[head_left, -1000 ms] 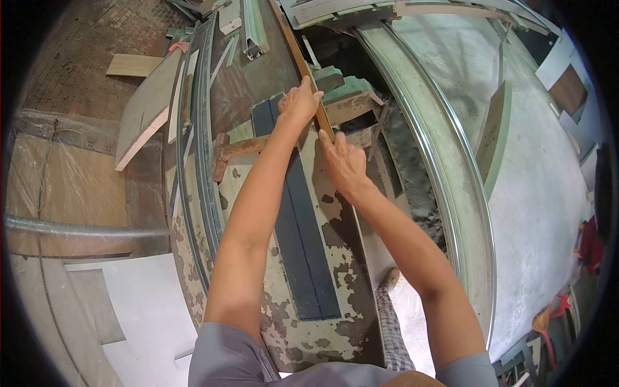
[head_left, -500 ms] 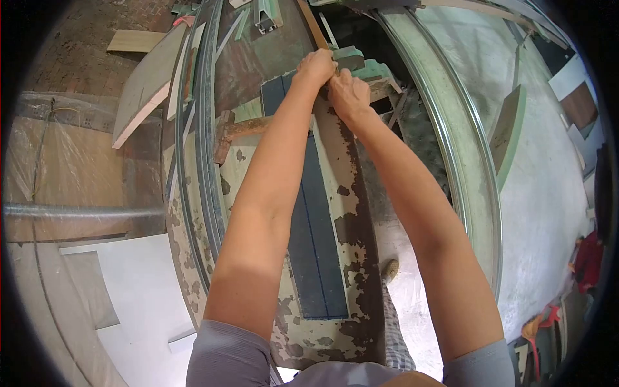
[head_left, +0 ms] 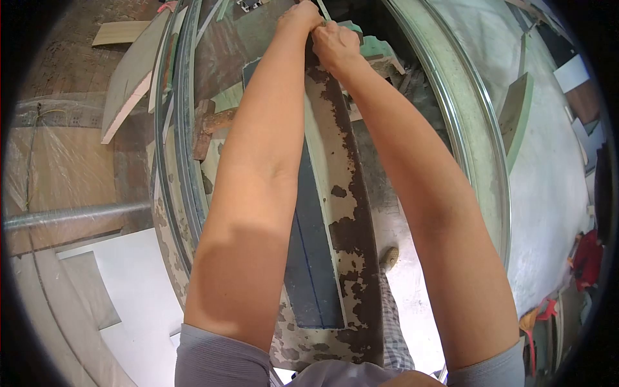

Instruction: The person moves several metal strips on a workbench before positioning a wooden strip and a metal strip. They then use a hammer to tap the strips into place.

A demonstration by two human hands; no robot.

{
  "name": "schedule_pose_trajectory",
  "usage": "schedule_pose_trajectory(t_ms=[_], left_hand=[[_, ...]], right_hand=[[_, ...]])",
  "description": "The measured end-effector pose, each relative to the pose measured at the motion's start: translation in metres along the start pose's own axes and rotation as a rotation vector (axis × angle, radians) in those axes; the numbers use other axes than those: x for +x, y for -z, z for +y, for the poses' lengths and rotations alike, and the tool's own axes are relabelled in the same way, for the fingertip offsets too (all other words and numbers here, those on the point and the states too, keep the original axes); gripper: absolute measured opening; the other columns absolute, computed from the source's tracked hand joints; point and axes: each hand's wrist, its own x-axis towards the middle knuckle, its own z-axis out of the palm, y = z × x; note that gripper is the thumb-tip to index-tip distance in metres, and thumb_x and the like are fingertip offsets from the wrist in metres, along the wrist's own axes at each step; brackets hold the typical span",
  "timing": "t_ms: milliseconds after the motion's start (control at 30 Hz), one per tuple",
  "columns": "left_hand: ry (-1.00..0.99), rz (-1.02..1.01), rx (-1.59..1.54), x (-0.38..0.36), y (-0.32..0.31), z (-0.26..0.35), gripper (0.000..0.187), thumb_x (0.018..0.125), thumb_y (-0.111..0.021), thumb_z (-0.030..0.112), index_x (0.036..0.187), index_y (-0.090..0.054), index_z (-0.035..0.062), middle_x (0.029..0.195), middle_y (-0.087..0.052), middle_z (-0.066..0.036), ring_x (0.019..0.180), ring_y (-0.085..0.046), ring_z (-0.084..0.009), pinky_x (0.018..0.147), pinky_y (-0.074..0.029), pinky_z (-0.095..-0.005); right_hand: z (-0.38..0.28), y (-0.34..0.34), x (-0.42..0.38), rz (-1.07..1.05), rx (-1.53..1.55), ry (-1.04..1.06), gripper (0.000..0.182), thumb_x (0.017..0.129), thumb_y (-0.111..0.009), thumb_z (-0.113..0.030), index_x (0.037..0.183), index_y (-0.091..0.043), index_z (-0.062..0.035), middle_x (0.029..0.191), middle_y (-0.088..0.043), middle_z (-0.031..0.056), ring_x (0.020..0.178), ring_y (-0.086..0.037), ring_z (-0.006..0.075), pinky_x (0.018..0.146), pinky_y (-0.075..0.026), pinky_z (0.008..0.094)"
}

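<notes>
A long workbench point(head_left: 335, 213) with peeling cream paint over dark wood runs up the middle of the frame, bearing a dark blue-grey flat panel point(head_left: 309, 251). At top centre, the left hand point(head_left: 298, 18) and right hand point(head_left: 335, 44) are closed side by side on a narrow brown wooden strip point(head_left: 312, 53), mostly hidden beneath them. The push is judged best made with both arms straight, pressure even, and the strip held flush along the bench edge.
</notes>
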Motion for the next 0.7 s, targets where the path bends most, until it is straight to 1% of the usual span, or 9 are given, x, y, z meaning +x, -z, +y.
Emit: schedule_pose_trajectory(t_ms=[33, 67, 233, 300, 333, 400, 533, 600, 700], left_hand=[[0.025, 0.012, -0.059, -0.011, 0.011, 0.008, 0.031, 0.080, -0.063, 0.025, 0.106, -0.063, 0.0076, 0.104, -0.064, -0.015, 0.097, -0.061, -0.0300, 0.080, -0.049, -0.0398], [0.132, -0.090, -0.091, -0.028, 0.033, 0.027, 0.038, 0.078, -0.064, 0.025, 0.113, -0.061, 0.0100, 0.115, -0.060, -0.014, 0.110, -0.055, -0.0305, 0.092, -0.044, -0.0386], [0.034, -0.096, -0.072, 0.014, 0.007, -0.001, 0.035, 0.079, -0.064, 0.026, 0.109, -0.063, 0.0081, 0.111, -0.061, -0.014, 0.106, -0.057, -0.0308, 0.089, -0.045, -0.0386], [0.007, -0.120, -0.020, 0.016, 0.012, 0.002, 0.033, 0.079, -0.062, 0.025, 0.107, -0.064, 0.0076, 0.110, -0.062, -0.015, 0.105, -0.058, -0.0310, 0.088, -0.046, -0.0390], [0.012, -0.123, -0.020, 0.017, 0.012, 0.001, 0.033, 0.079, -0.062, 0.025, 0.107, -0.064, 0.0076, 0.110, -0.062, -0.015, 0.105, -0.058, -0.0310, 0.088, -0.046, -0.0390], [0.006, -0.111, -0.006, 0.019, 0.011, 0.000, 0.031, 0.080, -0.061, 0.026, 0.105, -0.064, 0.0081, 0.110, -0.061, -0.015, 0.104, -0.058, -0.0318, 0.087, -0.046, -0.0401], [0.089, -0.070, -0.012, -0.001, 0.015, 0.014, 0.032, 0.080, -0.060, 0.027, 0.106, -0.063, 0.0086, 0.110, -0.061, -0.016, 0.103, -0.058, -0.0326, 0.086, -0.047, -0.0415], [0.106, -0.038, -0.051, 0.003, 0.010, 0.011, 0.035, 0.081, -0.060, 0.030, 0.109, -0.063, 0.0101, 0.115, -0.059, -0.016, 0.107, -0.056, -0.0328, 0.088, -0.046, -0.0442], [0.084, 0.025, -0.031, -0.025, 0.015, 0.022, 0.032, 0.080, -0.059, 0.024, 0.108, -0.062, 0.0085, 0.117, -0.057, -0.020, 0.109, -0.054, -0.0360, 0.090, -0.045, -0.0442]], right_hand=[[0.001, -0.002, 0.003, -0.006, 0.001, -0.002, 0.017, 0.077, -0.061, -0.014, 0.093, -0.065, -0.0081, 0.097, -0.062, 0.0152, 0.085, -0.064, 0.0328, 0.069, -0.053, 0.0416], [0.003, -0.005, 0.005, -0.002, -0.007, 0.008, 0.017, 0.077, -0.060, -0.013, 0.093, -0.065, -0.0079, 0.097, -0.063, 0.0154, 0.084, -0.064, 0.0329, 0.069, -0.053, 0.0417], [0.002, -0.007, 0.016, -0.006, -0.036, -0.022, 0.022, 0.078, -0.060, -0.017, 0.098, -0.067, -0.0097, 0.104, -0.063, 0.0108, 0.093, -0.064, 0.0272, 0.074, -0.053, 0.0374], [0.003, -0.005, 0.017, -0.165, -0.180, 0.025, 0.036, 0.081, -0.063, -0.024, 0.112, -0.058, -0.0058, 0.091, -0.064, 0.0089, 0.091, -0.062, 0.0234, 0.070, -0.052, 0.0335], [0.003, -0.002, 0.016, -0.169, -0.178, 0.027, 0.036, 0.081, -0.063, -0.024, 0.112, -0.058, -0.0058, 0.091, -0.064, 0.0089, 0.091, -0.062, 0.0234, 0.070, -0.052, 0.0335], [0.000, 0.005, 0.013, -0.180, -0.246, 0.069, 0.029, 0.078, -0.068, -0.026, 0.099, -0.062, -0.0065, 0.103, -0.062, 0.0099, 0.093, -0.061, 0.0245, 0.077, -0.050, 0.0341], [0.009, -0.026, 0.029, -0.171, -0.016, -0.093, 0.036, 0.074, -0.071, -0.028, 0.104, -0.062, -0.0097, 0.111, -0.059, 0.0111, 0.100, -0.060, 0.0257, 0.083, -0.049, 0.0346], [0.008, -0.008, 0.017, 0.013, -0.020, -0.011, 0.015, 0.075, -0.059, -0.016, 0.087, -0.066, -0.0117, 0.087, -0.066, 0.0133, 0.078, -0.065, 0.0331, 0.066, -0.052, 0.0419], [0.011, -0.016, 0.003, 0.120, -0.018, 0.044, 0.017, 0.074, -0.060, -0.018, 0.090, -0.064, -0.0124, 0.080, -0.066, 0.0117, 0.070, -0.065, 0.0322, 0.060, -0.051, 0.0428]])
